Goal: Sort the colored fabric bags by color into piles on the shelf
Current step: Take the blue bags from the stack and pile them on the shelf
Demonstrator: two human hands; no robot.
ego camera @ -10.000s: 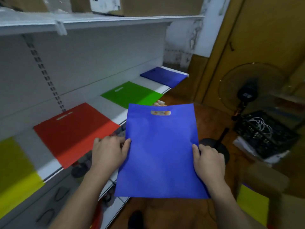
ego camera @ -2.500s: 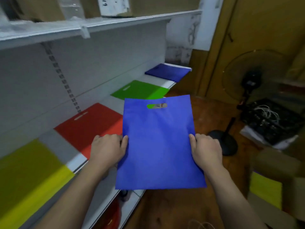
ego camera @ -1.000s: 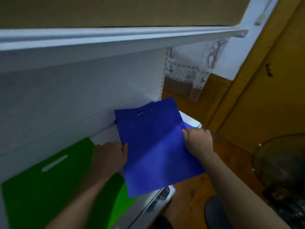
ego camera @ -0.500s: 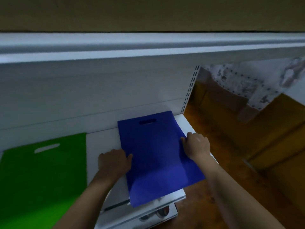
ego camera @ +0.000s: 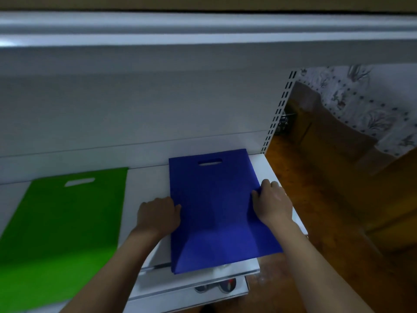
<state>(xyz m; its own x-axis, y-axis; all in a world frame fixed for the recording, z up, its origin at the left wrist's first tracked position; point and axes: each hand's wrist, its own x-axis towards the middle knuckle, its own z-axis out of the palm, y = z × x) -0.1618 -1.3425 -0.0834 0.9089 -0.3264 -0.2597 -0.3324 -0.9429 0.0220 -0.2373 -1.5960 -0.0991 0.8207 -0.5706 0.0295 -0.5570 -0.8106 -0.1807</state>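
A blue fabric bag (ego camera: pixel 214 208) with a cut-out handle lies flat at the right end of the white shelf (ego camera: pixel 146 184), its near edge hanging over the shelf front. My left hand (ego camera: pixel 158 215) grips its left edge and my right hand (ego camera: pixel 272 203) grips its right edge. Whether another blue bag lies beneath it is hidden. A green bag (ego camera: pixel 65 224) lies flat on the shelf to the left, apart from the blue one.
An upper shelf (ego camera: pixel 203 37) overhangs close above. The slotted upright (ego camera: pixel 277 114) marks the shelf's right end, with wooden floor (ego camera: pixel 327 211) beyond it. A lower shelf (ego camera: pixel 191 283) juts out below, with small items under it.
I carried the blue bag rightward along the shelf, past the red and green bags, and lowered it flat at the right end. Both hands still hold its edges.
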